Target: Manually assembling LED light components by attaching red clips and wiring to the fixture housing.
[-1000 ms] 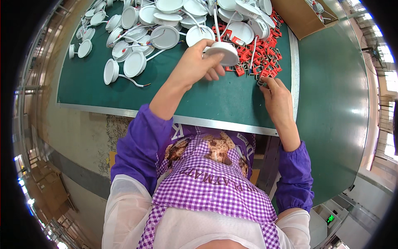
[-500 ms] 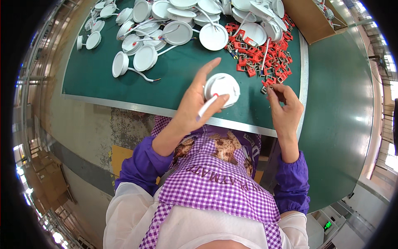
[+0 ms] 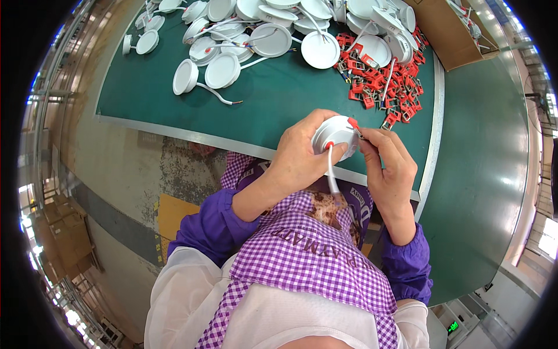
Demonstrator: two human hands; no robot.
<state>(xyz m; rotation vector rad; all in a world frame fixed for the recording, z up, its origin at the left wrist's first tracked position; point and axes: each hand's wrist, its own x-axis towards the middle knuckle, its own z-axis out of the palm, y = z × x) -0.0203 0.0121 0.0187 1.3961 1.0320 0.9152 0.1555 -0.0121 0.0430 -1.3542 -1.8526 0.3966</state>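
Over the table's near edge, my left hand (image 3: 297,154) is closed around a white round downlight (image 3: 334,131). The lamp is tilted, and its white cable (image 3: 332,173) hangs down from a red grommet. With thumb and fingers pinched, my right hand (image 3: 390,166) holds a small red spring clip (image 3: 353,123) against the lamp's right rim. My fingertips partly hide the clip, so I cannot tell whether it is seated. Beyond my hands, a heap of loose red spring clips (image 3: 372,84) with metal wires lies on the table.
Many more white downlights (image 3: 271,41) with cables are piled across the far side of the green table (image 3: 145,93). An open cardboard box (image 3: 450,38) stands at the far right. Another green surface (image 3: 482,151) adjoins on the right, beyond a metal edge strip.
My right hand has brought the red clip from beside the heap to the downlight's rim. My left hand has shifted right and turned the lamp, so its cable now hangs down.
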